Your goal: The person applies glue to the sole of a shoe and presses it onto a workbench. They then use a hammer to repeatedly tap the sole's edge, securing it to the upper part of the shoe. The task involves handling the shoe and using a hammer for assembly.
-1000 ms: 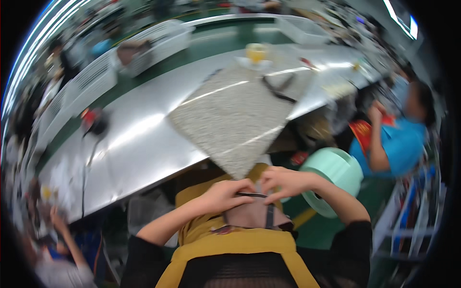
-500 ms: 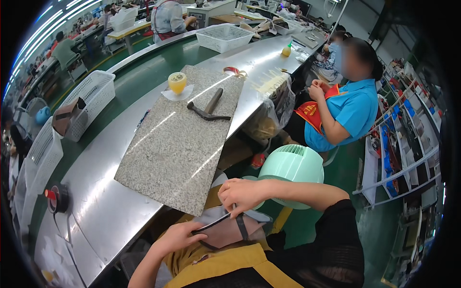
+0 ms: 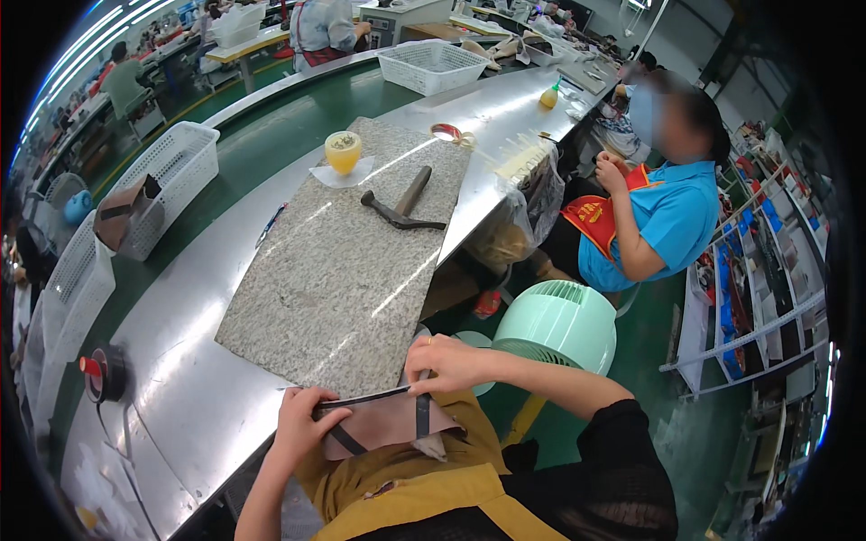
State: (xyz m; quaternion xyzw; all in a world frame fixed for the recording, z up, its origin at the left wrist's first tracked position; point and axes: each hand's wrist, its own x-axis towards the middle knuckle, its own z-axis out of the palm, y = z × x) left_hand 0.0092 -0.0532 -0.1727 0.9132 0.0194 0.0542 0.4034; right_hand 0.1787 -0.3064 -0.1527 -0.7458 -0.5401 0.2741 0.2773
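A pinkish-brown shoe upper piece [image 3: 383, 427] with dark straps hangs over my lap, its dark upper edge against the near end of a speckled stone slab [image 3: 316, 298]. My left hand [image 3: 307, 419] pinches that edge at its left end, thumb in front. At the right end, my right hand [image 3: 439, 363] grips the same edge by a dark strap, fingers bent. Farther up the slab lies a hammer [image 3: 399, 212] with a dark head. Beyond it an orange-yellow pot [image 3: 344, 153] stands on white paper.
White plastic baskets [image 3: 433, 68] stand at the table's far side and to the left. A roll of tape [image 3: 446, 132] lies at the slab's far end. A mint-green fan [image 3: 557, 329] is right of my forearm. A co-worker in a blue shirt [image 3: 672, 207] sits at the right.
Both hands have shifted left and the piece has turned, its dark edge now lying along the slab's near end. My right hand has moved down. The hold stays on the piece.
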